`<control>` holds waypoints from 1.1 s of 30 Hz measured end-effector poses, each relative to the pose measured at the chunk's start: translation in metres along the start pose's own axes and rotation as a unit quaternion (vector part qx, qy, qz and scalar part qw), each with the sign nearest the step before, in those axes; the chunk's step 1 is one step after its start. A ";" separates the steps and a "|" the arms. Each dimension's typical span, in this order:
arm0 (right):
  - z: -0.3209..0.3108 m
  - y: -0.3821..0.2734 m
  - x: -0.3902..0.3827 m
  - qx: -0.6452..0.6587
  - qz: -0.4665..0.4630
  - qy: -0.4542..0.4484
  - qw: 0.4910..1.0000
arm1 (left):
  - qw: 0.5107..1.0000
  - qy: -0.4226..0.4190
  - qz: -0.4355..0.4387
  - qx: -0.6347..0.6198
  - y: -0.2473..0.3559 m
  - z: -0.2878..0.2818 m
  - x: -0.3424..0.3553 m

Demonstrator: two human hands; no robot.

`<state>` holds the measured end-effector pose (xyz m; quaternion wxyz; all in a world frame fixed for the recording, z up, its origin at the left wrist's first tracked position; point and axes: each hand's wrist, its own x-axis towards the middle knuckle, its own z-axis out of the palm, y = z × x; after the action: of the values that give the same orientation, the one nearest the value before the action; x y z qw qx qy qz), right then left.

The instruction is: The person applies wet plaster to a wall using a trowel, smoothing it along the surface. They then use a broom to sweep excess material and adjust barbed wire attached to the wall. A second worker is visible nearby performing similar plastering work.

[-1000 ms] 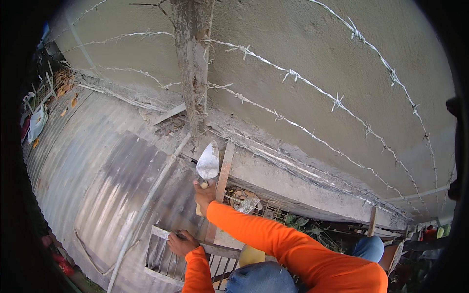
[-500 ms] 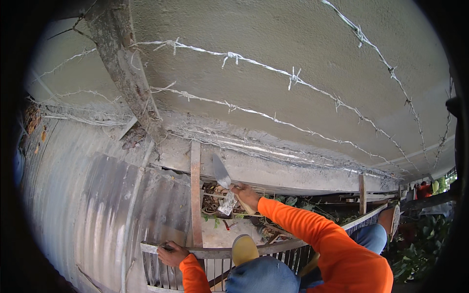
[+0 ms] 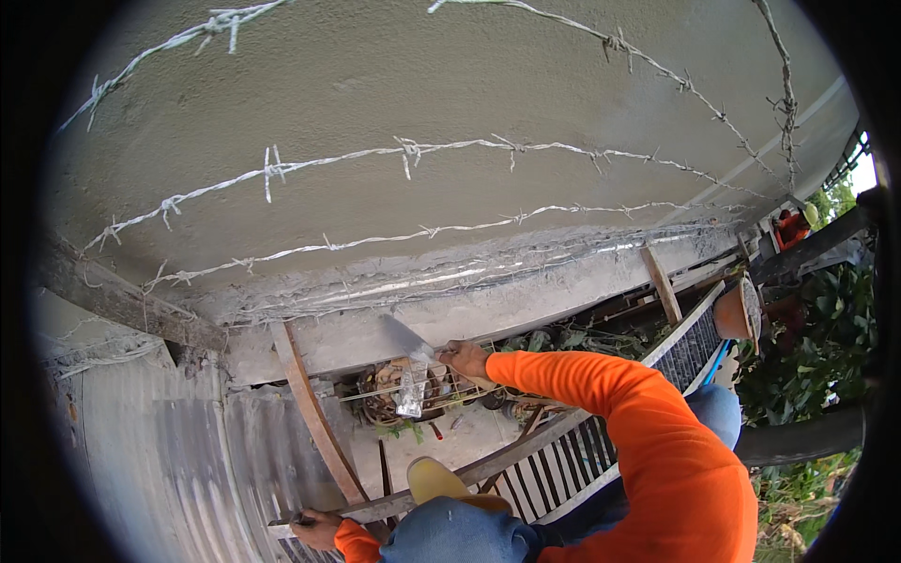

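Observation:
My right hand point(image 3: 466, 358) is closed around a trowel, its wooden handle showing below the fingers. The grey trowel blade point(image 3: 405, 338) points to the upper left, over the edge of the concrete ledge point(image 3: 526, 298) at the wall's foot; motion blurs it, and I cannot tell whether it touches the ledge. At the lower left my left hand point(image 3: 317, 530) grips the end of a wooden rail point(image 3: 385, 508). A yellow boot point(image 3: 435, 477) and my jeans-clad knee show beside the rail.
Several strands of barbed wire point(image 3: 375, 152) stretch across the rendered wall point(image 3: 469, 84). Corrugated roofing point(image 3: 178, 460) lies at the left, next to a wooden post point(image 3: 314, 413). A brown bucket point(image 3: 737, 311) stands at the right; beyond it another person point(image 3: 793, 228) appears.
The view has swung right, so the wall post and roofing sit further left. My right hand still holds the trowel, its blade now blurred. My left hand stays on the rail.

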<state>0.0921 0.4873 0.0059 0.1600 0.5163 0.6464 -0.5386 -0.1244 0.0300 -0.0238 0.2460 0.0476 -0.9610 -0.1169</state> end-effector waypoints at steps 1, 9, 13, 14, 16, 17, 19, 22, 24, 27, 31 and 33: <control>-0.011 0.017 -0.004 -0.066 -0.043 0.035 0.996 | 0.999 -0.038 -0.022 -0.007 -0.002 -0.002 -0.001; -0.050 0.052 -0.084 -0.182 -0.188 -0.014 0.965 | 0.994 0.008 0.113 -0.009 0.025 -0.002 0.007; -0.117 0.099 -0.165 -0.191 -0.127 -0.061 0.971 | 0.947 -0.107 0.258 -0.156 0.116 -0.013 -0.004; -0.138 0.115 -0.183 -0.170 -0.113 -0.062 0.977 | 0.933 -0.132 0.287 -0.172 0.139 -0.024 -0.008; -0.173 0.150 -0.218 -0.134 -0.037 -0.042 0.989 | 0.889 -0.228 0.355 -0.178 0.192 -0.055 -0.014; -0.192 0.170 -0.233 -0.114 -0.016 0.010 0.993 | 0.854 -0.296 0.394 -0.166 0.221 -0.071 -0.016; -0.214 0.217 -0.264 -0.068 0.018 0.107 0.992 | 0.764 -0.426 0.472 -0.114 0.281 -0.106 -0.022; -0.236 0.300 -0.298 0.029 0.090 0.337 0.937 | 0.509 -0.506 0.625 -0.306 0.379 -0.159 -0.056; -0.251 0.365 -0.319 0.091 0.134 0.471 0.867 | 0.466 -0.542 0.659 -0.235 0.436 -0.195 -0.087; -0.276 0.456 -0.341 0.207 0.250 0.568 0.757 | 0.403 -0.532 0.735 -0.120 0.502 -0.238 -0.143; -0.328 0.521 -0.374 0.289 0.281 0.691 0.600 | 0.296 -0.561 0.760 -0.142 0.567 -0.268 -0.222; -0.385 0.550 -0.412 0.283 0.201 0.767 0.540 | 0.289 -0.550 0.768 -0.159 0.584 -0.272 -0.254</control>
<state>0.8598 0.5525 0.1701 -0.4469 0.8670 0.2158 -0.0458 0.2099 0.5781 0.2355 -0.3599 -0.8274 -0.4304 -0.0241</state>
